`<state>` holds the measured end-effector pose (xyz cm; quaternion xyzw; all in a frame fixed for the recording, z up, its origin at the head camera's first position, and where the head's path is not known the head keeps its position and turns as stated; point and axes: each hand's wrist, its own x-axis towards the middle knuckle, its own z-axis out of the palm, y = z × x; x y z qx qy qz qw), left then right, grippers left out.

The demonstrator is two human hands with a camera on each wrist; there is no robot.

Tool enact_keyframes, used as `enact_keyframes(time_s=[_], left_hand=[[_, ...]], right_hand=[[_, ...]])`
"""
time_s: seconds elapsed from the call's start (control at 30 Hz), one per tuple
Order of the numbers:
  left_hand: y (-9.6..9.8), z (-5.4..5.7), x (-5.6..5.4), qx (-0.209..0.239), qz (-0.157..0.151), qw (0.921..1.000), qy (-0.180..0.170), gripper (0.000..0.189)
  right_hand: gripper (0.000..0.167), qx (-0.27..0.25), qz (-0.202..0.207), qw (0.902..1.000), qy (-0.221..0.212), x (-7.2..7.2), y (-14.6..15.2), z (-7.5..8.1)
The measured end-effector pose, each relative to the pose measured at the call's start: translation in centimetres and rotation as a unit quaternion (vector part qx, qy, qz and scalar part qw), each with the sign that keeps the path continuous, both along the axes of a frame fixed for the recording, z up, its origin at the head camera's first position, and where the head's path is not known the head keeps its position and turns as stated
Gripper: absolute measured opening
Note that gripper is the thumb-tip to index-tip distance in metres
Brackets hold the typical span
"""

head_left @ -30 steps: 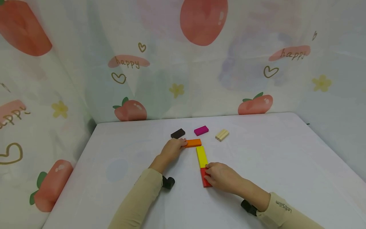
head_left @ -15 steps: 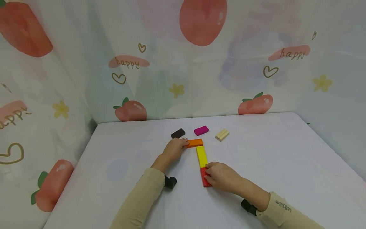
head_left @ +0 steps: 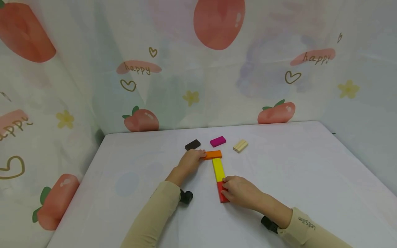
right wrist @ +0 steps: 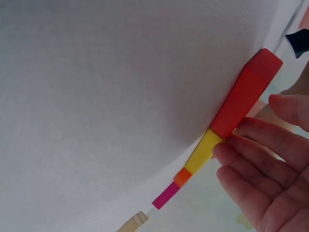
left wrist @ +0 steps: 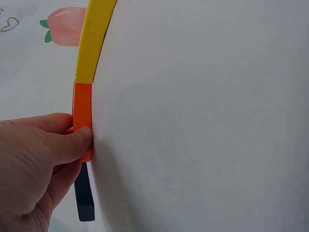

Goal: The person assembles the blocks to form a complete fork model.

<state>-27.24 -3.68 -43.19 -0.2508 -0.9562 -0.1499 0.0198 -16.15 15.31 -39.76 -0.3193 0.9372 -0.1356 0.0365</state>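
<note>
My left hand (head_left: 189, 161) pinches the left end of an orange block (head_left: 214, 154), thumb against one side and fingers at the other. That block lies crosswise at the far end of a yellow block (head_left: 218, 169). A red block (head_left: 222, 192) continues the line end to end toward me. My right hand (head_left: 242, 191) is beside the red block. In the right wrist view, its loosely bent fingers (right wrist: 260, 159) rest along the red and yellow blocks' joint, and the thumb stands apart from them.
Behind the orange block lie a dark brown block (head_left: 192, 144), a magenta block (head_left: 218, 141) and a pale wooden block (head_left: 240, 146). All sit on the white-covered table (head_left: 297, 179). A patterned cloth wall (head_left: 217, 82) rises at its back edge.
My left hand has slid the orange block to the right, so its right end now reaches across the top of the yellow block. The right hand stays in place.
</note>
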Motion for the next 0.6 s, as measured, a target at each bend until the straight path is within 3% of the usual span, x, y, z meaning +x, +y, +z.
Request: enact_keyframes(time_s=[0.6], left_hand=[[0.74, 0.04, -0.11, 0.019, -0.004, 0.9998, -0.003, 0.030]], right_hand=[[0.013, 0.001, -0.004, 1.0000, 0.004, 0.10, -0.11, 0.06]])
